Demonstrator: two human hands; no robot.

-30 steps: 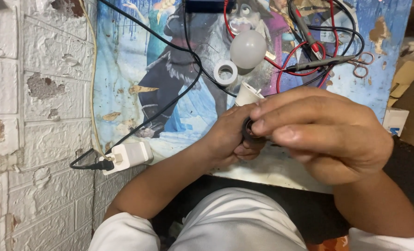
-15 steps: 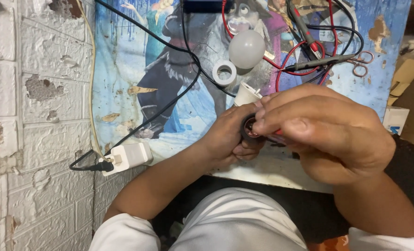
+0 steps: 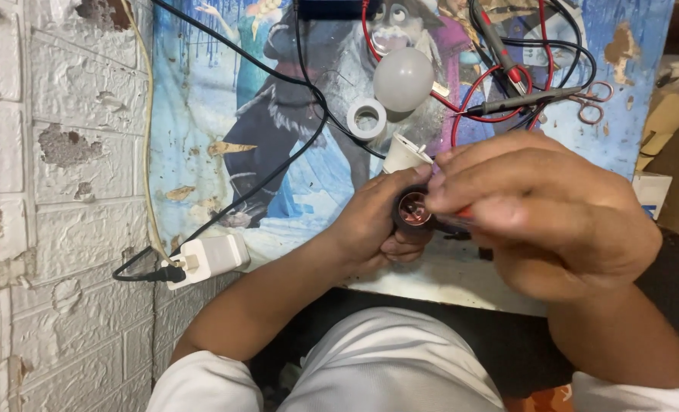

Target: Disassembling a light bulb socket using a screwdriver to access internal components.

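Observation:
My left hand grips a small dark round part with a coppery inside, held just above the near edge of the table. My right hand sits close to the camera over that part, fingers pinched around a thin red-handled tool whose tip meets the part; most of the tool is hidden. A white bulb housing lies just beyond my left fingers. A white bulb dome and a white ring lie farther back on the picture-covered table.
Red and black probe leads tangle at the back right beside small scissors. A black cable runs across to a white plug adapter hanging at the table's left corner. A white brick wall borders the left.
My right hand has drawn slightly right and back, uncovering the coppery opening of the round part. My left hand keeps its hold in the same place.

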